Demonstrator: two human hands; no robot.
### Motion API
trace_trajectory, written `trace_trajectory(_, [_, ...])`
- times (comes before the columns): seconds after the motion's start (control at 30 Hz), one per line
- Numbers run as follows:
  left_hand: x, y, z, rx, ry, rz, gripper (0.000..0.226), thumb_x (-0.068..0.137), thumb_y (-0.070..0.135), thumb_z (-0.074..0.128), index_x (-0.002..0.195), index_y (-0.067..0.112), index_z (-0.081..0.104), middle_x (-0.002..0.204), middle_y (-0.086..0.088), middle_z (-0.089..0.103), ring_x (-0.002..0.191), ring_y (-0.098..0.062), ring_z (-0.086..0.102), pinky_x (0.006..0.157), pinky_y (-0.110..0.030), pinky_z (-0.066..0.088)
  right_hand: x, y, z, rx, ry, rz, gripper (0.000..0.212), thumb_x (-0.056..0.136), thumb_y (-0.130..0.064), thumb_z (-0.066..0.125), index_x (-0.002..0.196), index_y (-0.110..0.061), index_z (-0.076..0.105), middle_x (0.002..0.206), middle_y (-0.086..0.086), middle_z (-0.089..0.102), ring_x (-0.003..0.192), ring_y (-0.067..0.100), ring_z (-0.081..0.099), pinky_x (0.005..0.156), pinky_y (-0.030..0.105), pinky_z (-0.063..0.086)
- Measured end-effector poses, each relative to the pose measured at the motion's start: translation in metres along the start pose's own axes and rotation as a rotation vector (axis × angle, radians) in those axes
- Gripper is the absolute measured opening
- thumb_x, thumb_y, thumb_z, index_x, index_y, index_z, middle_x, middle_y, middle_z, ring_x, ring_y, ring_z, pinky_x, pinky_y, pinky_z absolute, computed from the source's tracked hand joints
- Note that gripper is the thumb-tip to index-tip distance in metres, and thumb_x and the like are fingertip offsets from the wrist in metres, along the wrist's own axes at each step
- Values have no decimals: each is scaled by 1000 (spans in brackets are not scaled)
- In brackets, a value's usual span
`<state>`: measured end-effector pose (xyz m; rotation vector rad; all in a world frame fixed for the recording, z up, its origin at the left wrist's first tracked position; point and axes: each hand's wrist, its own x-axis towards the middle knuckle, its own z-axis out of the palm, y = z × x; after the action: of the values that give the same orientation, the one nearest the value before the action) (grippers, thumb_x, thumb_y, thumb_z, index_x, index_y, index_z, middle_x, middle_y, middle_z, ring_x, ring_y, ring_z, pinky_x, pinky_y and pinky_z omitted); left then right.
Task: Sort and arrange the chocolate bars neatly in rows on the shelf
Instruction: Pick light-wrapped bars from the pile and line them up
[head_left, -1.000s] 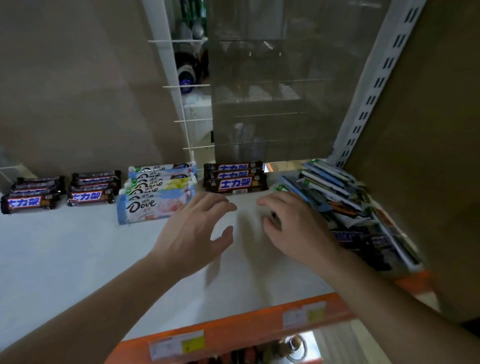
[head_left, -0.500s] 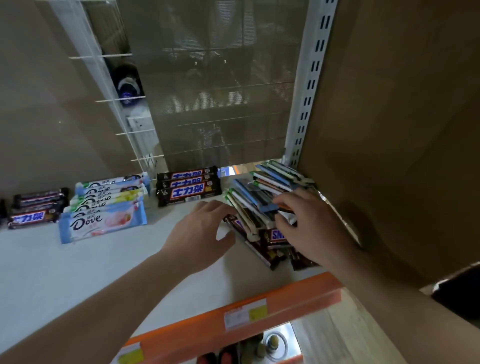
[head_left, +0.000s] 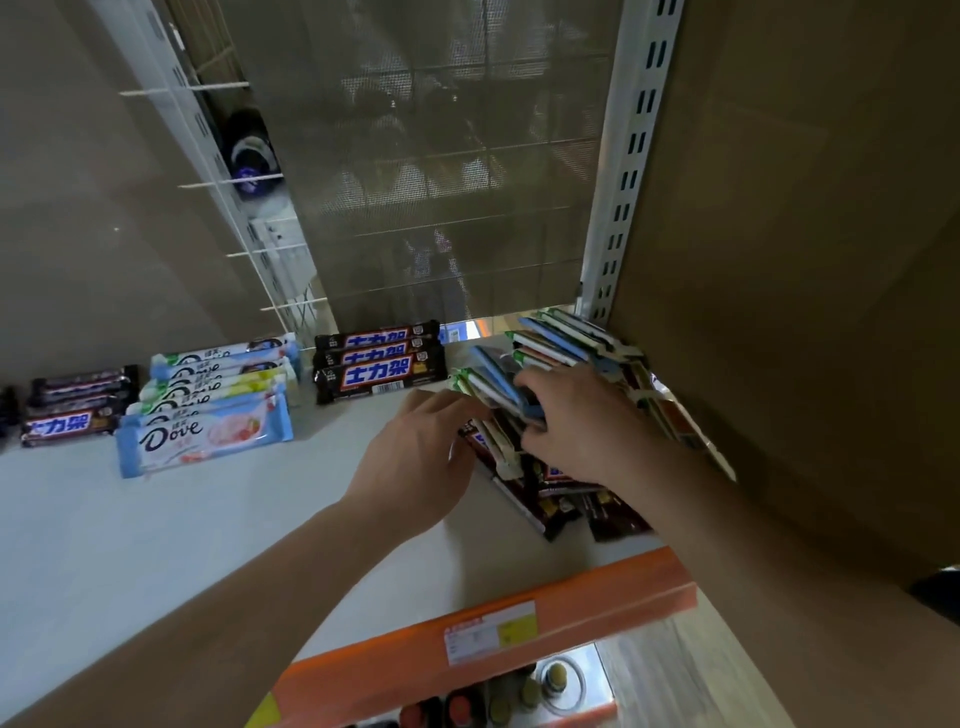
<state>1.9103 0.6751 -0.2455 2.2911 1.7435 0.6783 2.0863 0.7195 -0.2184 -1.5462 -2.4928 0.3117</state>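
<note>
A jumbled pile of chocolate bars (head_left: 566, 343) lies at the right end of the white shelf (head_left: 156, 519), against the side wall. My right hand (head_left: 576, 421) lies on top of the pile, fingers curled around a blue-wrapped bar (head_left: 496, 382). My left hand (head_left: 415, 457) reaches the pile's left edge, fingertips touching the bars there. Sorted rows lie along the back: brown Snickers bars (head_left: 379, 364) in the middle, pale blue Dove bars (head_left: 208, 410) to their left, more Snickers bars (head_left: 72, 410) at far left.
An orange front rail (head_left: 597, 597) with price labels edges the shelf. A white slotted upright (head_left: 628, 171) and a mesh back panel (head_left: 441, 171) stand behind. A brown side wall (head_left: 805, 260) closes the right. Bottles (head_left: 498, 696) show on the level below.
My view shifted right and closer to the pile. My right hand went from the bare shelf onto the pile and closed on a blue bar; my left hand followed to the pile's left edge.
</note>
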Motion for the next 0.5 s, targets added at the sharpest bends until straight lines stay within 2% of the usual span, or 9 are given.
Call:
trace_trajectory(0.07, [-2,-2,-1,-6,-11,-3,42,87,11,52,125,30,56,129,10,55,120,-14,42,92,-30,44,5,-4,1,-54,56,-24,39,86,-18,55,125,-11,49,79,1,51,77,22,47,55,30,40])
trace_trajectory(0.13, [-4,-3,-2,-17,-16,-9,42,87,13,52,126,30,56,129,11,56,121,-12,41,94,-28,43,8,-4,1,-23,136,9,35,89,-14,53,123,-9,49,71,1,49,62,17,44,48,26,31])
trace_trajectory(0.27, [-7,-6,-9,-38,32,-23,39,86,17,57,124,26,56,126,8,56,121,-12,42,94,-31,45,2,4,-1,237,216,114,40,92,-14,56,131,-18,53,99,11,67,48,3,45,44,17,33])
trace_trajectory(0.3, [-8,-7,-11,-34,56,-27,39,85,18,59,123,26,56,126,7,56,120,-13,43,93,-32,46,1,5,-1,317,222,147,37,93,-15,56,129,-20,55,100,9,67,45,3,46,41,12,31])
trace_trajectory(0.4, [-7,-10,-14,7,111,-30,42,84,21,62,125,24,55,125,4,55,119,-16,45,91,-34,47,-3,15,-2,556,197,275,27,95,-15,50,119,-25,59,86,-1,64,34,4,40,35,14,25])
trace_trajectory(0.47, [-5,-10,-15,26,131,-21,44,83,21,64,126,23,53,124,4,54,118,-17,45,90,-31,45,-5,22,-9,609,148,337,24,96,-17,46,112,-28,60,90,-3,66,31,4,37,36,21,28])
trace_trajectory(0.5, [-4,-9,-14,24,140,-14,44,83,21,64,125,23,54,123,4,54,116,-17,45,88,-28,42,-7,27,-15,622,129,356,22,97,-17,45,109,-27,60,91,-2,66,30,2,37,36,20,28])
